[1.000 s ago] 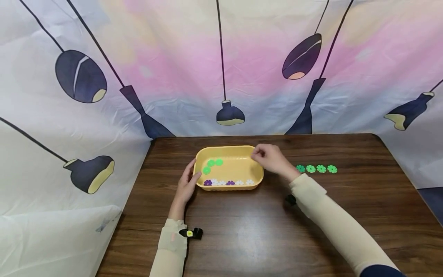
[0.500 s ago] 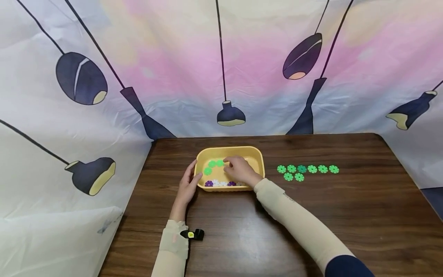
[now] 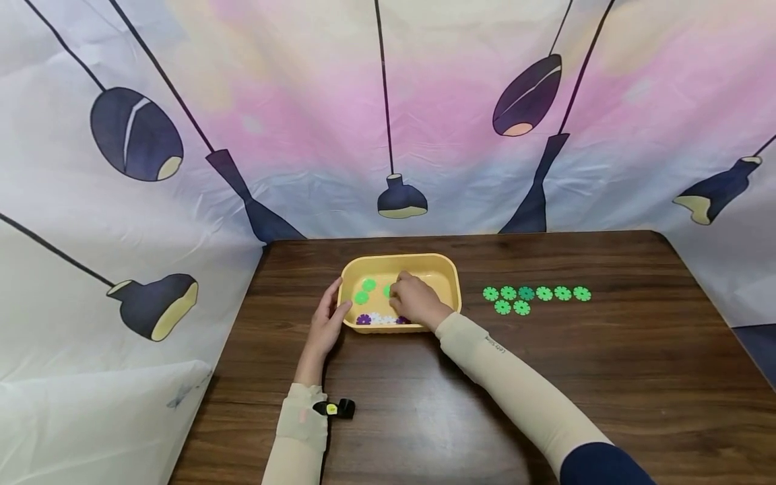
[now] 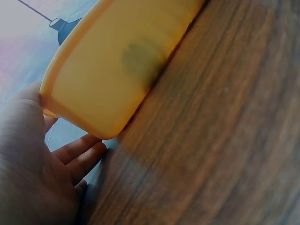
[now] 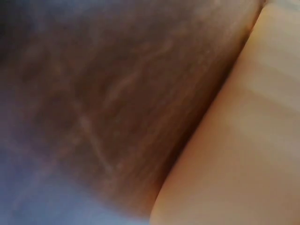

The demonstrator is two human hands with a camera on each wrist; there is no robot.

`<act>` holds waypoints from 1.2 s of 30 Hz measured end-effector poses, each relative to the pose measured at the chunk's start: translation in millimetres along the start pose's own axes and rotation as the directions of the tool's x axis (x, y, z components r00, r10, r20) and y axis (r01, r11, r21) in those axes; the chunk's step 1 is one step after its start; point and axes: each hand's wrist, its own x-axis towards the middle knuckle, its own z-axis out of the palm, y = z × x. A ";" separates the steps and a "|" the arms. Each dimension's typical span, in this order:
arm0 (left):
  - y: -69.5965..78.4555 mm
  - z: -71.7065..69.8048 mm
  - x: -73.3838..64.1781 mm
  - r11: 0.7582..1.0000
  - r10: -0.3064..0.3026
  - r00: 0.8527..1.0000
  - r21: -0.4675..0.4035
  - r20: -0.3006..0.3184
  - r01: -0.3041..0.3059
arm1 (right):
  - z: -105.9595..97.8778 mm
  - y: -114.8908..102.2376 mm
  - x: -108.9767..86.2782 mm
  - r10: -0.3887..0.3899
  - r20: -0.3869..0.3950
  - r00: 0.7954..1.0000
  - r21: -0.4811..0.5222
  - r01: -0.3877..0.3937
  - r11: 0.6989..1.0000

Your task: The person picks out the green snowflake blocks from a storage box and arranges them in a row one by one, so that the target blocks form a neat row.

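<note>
A yellow plastic tray (image 3: 445,286) stands on the wooden table. My left hand (image 3: 325,327) grips its left end; the left wrist view shows the thumb at the rim and the fingers against the outside of the tray (image 4: 89,84). Inside the tray, my right hand (image 3: 418,301) has its fingers curled at a green flower-shaped disc (image 3: 386,291), partly covered by the fingertips. Two more green discs (image 3: 368,285) lie at the tray's left. Purple discs (image 3: 363,319) and white discs (image 3: 376,318) line the near wall, some hidden by the right hand.
Right of the tray, several green discs (image 3: 544,294) lie on the table (image 3: 388,397) in two rows, one of them darker (image 3: 526,293). A printed cloth (image 3: 339,135) hangs behind the table. The right wrist view is blurred, with the tray wall (image 5: 243,154) along its right.
My right hand has come left from over the tray's right edge into its middle, where one green disc has shifted slightly right and nearer. The left hand has stayed at the tray.
</note>
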 end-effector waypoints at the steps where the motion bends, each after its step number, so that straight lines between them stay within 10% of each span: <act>1: 0.0 -0.3 -0.1 1.000 -0.001 1.000 -0.004 -0.002 0.001 | -0.1 -0.4 -0.1 0.009 -0.008 1.000 0.009 -0.009 1.000; 13: -1.7 -2.9 -0.4 1.000 -0.007 1.000 -0.015 0.003 0.007 | -2.1 -4.3 -0.5 0.115 0.005 0.993 0.168 -0.114 0.979; 26: -3.2 -3.0 -2.4 0.999 -0.002 1.000 -0.032 0.003 0.002 | 0.9 0.3 0.2 0.030 -0.003 1.000 0.264 -0.028 0.964; 36: -0.8 -0.5 -0.6 1.000 0.016 1.000 -0.011 0.007 -0.016 | -10.1 2.2 -5.1 0.110 0.023 0.994 0.489 -0.107 0.865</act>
